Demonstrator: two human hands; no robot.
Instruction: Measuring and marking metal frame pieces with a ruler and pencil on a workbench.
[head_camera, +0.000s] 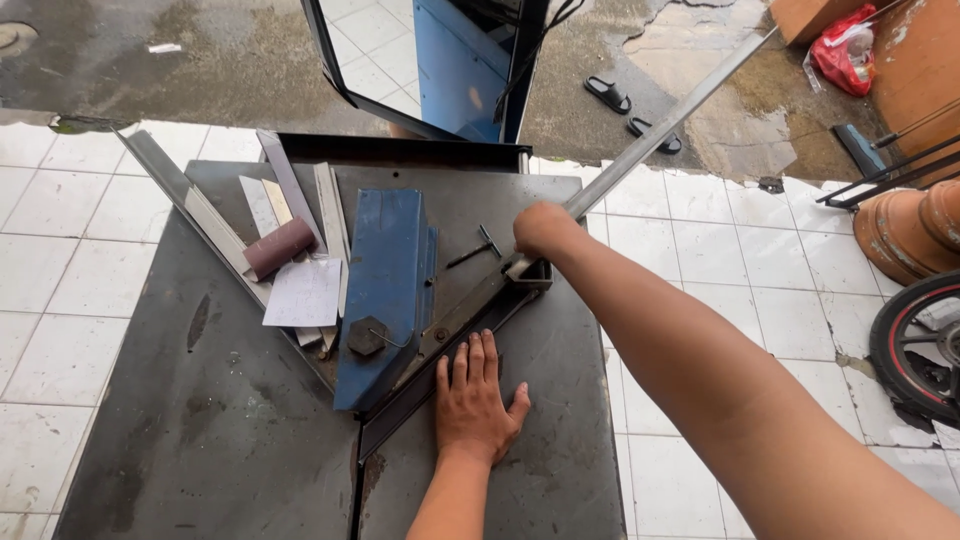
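- Fingers of the left hand (473, 395) lie flat and spread on the dark metal worktable (200, 420), palm down, holding nothing; the fingertips rest against the lower edge of a long metal bar (430, 375) that runs on a slant across the table.
- Right hand (545, 232) is closed in a fist around the near end of a long grey lever handle (665, 125), which slants up and away toward the wet concrete.
- Handle meets the cutter at a small bracket (528, 272) just below the fist; from there the slanted bar leads down toward the left hand.
- Blue metal guard (385, 295) sits just beside the bar on its left, with a dark hexagonal knob (366, 336) near its lower end.
- Judged from this pose, the step in hand is a lever stroke, the flat hand steadying the work against the bar.
- Next move calls for keeping the left fingertips clear of the bar's edge while the handle swings.
- Farther left lie pale metal strips (330, 205), a maroon roll (279, 248) and a white paper sheet (303, 292).
- Beyond the table: white floor tiles, a pair of black sandals (630, 110).
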